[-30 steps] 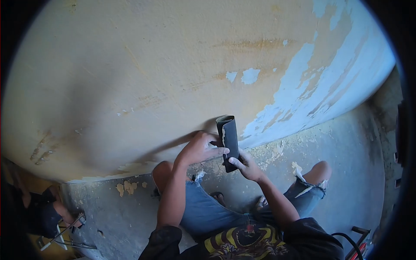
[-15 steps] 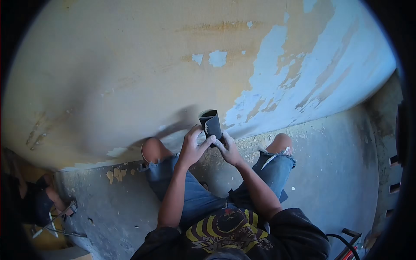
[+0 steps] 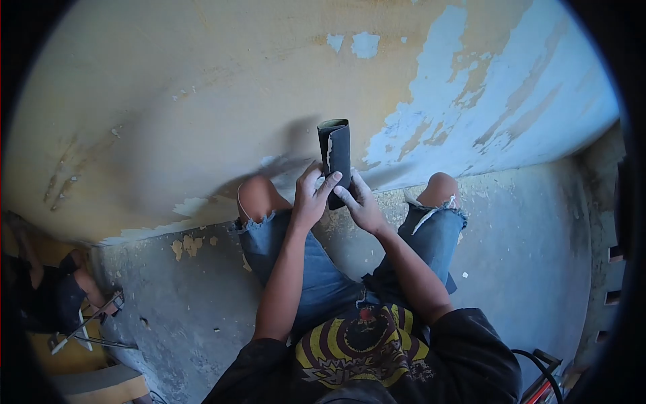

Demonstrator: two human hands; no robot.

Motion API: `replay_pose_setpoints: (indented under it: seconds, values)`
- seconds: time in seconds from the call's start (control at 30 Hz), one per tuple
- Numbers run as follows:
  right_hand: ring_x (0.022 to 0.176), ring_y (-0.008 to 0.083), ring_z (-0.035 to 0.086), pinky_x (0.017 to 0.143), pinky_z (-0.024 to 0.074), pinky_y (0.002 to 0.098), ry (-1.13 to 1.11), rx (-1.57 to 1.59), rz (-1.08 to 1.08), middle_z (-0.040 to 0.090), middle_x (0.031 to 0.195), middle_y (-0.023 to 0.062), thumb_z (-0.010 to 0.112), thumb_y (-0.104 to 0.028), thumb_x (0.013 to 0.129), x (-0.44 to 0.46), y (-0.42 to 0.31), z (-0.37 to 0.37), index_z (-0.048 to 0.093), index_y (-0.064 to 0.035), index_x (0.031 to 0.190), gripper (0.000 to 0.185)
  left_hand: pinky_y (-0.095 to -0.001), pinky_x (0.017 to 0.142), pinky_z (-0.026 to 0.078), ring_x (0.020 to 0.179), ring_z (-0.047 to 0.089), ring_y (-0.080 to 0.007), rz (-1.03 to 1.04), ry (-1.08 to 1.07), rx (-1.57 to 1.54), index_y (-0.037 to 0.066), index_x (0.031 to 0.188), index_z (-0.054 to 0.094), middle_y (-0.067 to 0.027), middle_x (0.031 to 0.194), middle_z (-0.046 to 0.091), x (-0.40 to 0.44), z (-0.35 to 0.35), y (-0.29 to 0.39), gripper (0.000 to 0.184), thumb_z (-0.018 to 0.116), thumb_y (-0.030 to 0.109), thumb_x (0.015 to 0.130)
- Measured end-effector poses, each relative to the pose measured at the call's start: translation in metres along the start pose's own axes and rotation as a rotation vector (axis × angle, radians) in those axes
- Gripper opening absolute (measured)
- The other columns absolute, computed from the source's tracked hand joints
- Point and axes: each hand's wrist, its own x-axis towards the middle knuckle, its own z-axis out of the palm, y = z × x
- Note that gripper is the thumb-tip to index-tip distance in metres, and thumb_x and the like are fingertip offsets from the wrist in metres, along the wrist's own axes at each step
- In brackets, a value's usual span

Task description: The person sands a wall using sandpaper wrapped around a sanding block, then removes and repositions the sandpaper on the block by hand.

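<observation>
A dark sheet of sandpaper [image 3: 340,151], folded into a flattened roll with a ragged pale edge down its front, stands upright before my knees. My left hand [image 3: 314,195] grips its lower left side, thumb pressed across the front. From the other side my right hand [image 3: 362,206] holds the lower right, its thumb also on the front and fingers behind. Pale dust coats the fingertips. The roll's top end gapes open; whether anything is wrapped inside I cannot make out.
Ahead rises a wall [image 3: 222,87] with peeling yellowish paint and bluish-white bare patches. Paint flakes lie on the grey floor [image 3: 518,236]. At the left another person [image 3: 57,289] is beside a metal-framed item [image 3: 87,326]. A black cable [image 3: 538,360] and red-and-black tool [image 3: 542,380] are lower right.
Both hands have brought the sandpaper higher in view, and more of the roll shows above the fingers. The whole view has shifted slightly.
</observation>
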Motion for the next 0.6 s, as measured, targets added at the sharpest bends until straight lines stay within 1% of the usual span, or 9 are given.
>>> replay_pose_setpoints:
  seconds: [0.1, 0.2, 0.23, 0.27, 0.33, 0.4, 0.47, 0.53, 0.6]
  values:
    - [0.098, 0.0132, 0.058, 0.087, 0.0498, 0.0317, 0.058, -0.036, 0.012, 0.064, 0.107, 0.0089, 0.059, -0.019, 0.099, 0.000, 0.008, 0.000, 0.048, 0.0007, 0.131, 0.039, -0.0365, 0.074, 0.047, 0.078, 0.061, -0.0277, -0.117, -0.077, 0.127, -0.004, 0.093, 0.063, -0.0156, 0.084, 0.064, 0.002, -0.003, 0.000, 0.032, 0.066, 0.028, 0.093]
    - [0.093, 0.0111, 0.057, 0.083, 0.0499, 0.0314, 0.013, -0.082, 0.035, 0.064, 0.106, 0.0078, 0.059, -0.020, 0.099, 0.004, 0.019, -0.015, 0.055, 0.0014, 0.126, 0.035, -0.0352, 0.074, 0.048, 0.080, 0.064, -0.0218, -0.051, -0.138, 0.059, -0.003, 0.097, 0.067, -0.0135, 0.087, 0.068, 0.006, -0.001, -0.025, 0.031, 0.067, 0.028, 0.093]
    - [0.093, 0.0107, 0.057, 0.084, 0.0496, 0.0303, -0.018, -0.114, 0.074, 0.064, 0.107, 0.0068, 0.060, -0.020, 0.099, 0.005, 0.026, -0.024, 0.055, 0.0012, 0.126, 0.035, -0.0341, 0.074, 0.049, 0.079, 0.064, -0.0180, -0.070, -0.136, -0.007, -0.002, 0.098, 0.068, -0.0107, 0.086, 0.069, 0.006, 0.003, -0.020, 0.031, 0.067, 0.029, 0.094]
    - [0.102, 0.0123, 0.057, 0.091, 0.0479, 0.0319, -0.023, -0.098, 0.086, 0.063, 0.113, 0.0058, 0.058, -0.018, 0.100, 0.006, 0.033, -0.030, 0.053, 0.0020, 0.127, 0.034, -0.0324, 0.071, 0.048, 0.076, 0.062, -0.0140, -0.096, -0.140, -0.085, -0.002, 0.096, 0.067, -0.0074, 0.080, 0.067, 0.007, 0.008, -0.036, 0.031, 0.066, 0.029, 0.095]
    - [0.102, 0.0121, 0.056, 0.091, 0.0476, 0.0315, 0.058, 0.039, 0.090, 0.064, 0.112, 0.0053, 0.058, -0.016, 0.100, 0.006, 0.039, -0.030, 0.055, 0.0017, 0.125, 0.031, -0.0316, 0.065, 0.047, 0.069, 0.057, -0.0128, -0.235, -0.100, -0.209, -0.002, 0.092, 0.065, -0.0063, 0.075, 0.064, 0.006, 0.024, -0.051, 0.033, 0.065, 0.031, 0.095]
    - [0.094, 0.0098, 0.058, 0.085, 0.0489, 0.0287, 0.183, 0.026, 0.083, 0.065, 0.104, 0.0035, 0.060, -0.017, 0.098, 0.004, 0.074, -0.033, 0.059, 0.0019, 0.121, 0.030, -0.0324, 0.058, 0.044, 0.064, 0.051, -0.0106, -0.235, 0.000, -0.080, -0.002, 0.087, 0.061, -0.0064, 0.070, 0.060, -0.006, 0.042, -0.062, 0.037, 0.066, 0.034, 0.095]
    - [0.094, 0.0094, 0.058, 0.086, 0.0487, 0.0284, 0.181, -0.012, 0.036, 0.066, 0.103, 0.0043, 0.060, -0.016, 0.098, 0.002, 0.078, -0.031, 0.060, 0.0028, 0.119, 0.028, -0.0342, 0.055, 0.041, 0.062, 0.048, -0.0101, -0.246, 0.090, 0.035, -0.003, 0.085, 0.059, -0.0076, 0.066, 0.056, -0.018, 0.052, -0.089, 0.040, 0.066, 0.036, 0.094]
    - [0.093, 0.0092, 0.058, 0.085, 0.0488, 0.0284, 0.203, 0.003, 0.090, 0.067, 0.101, 0.0043, 0.061, -0.016, 0.097, 0.010, 0.065, -0.025, 0.063, 0.0031, 0.114, 0.026, -0.0341, 0.053, 0.039, 0.060, 0.046, -0.0098, -0.212, 0.143, 0.076, -0.003, 0.081, 0.057, -0.0078, 0.061, 0.052, -0.007, 0.047, -0.071, 0.041, 0.067, 0.035, 0.093]
    - [0.090, 0.0088, 0.059, 0.083, 0.0492, 0.0278, 0.215, 0.005, 0.023, 0.068, 0.099, 0.0035, 0.061, -0.015, 0.097, 0.031, 0.038, -0.019, 0.064, 0.0032, 0.111, 0.023, -0.0325, 0.051, 0.038, 0.058, 0.043, -0.0092, -0.171, 0.209, 0.052, -0.003, 0.075, 0.054, -0.0073, 0.058, 0.049, 0.014, 0.042, -0.048, 0.043, 0.069, 0.033, 0.093]
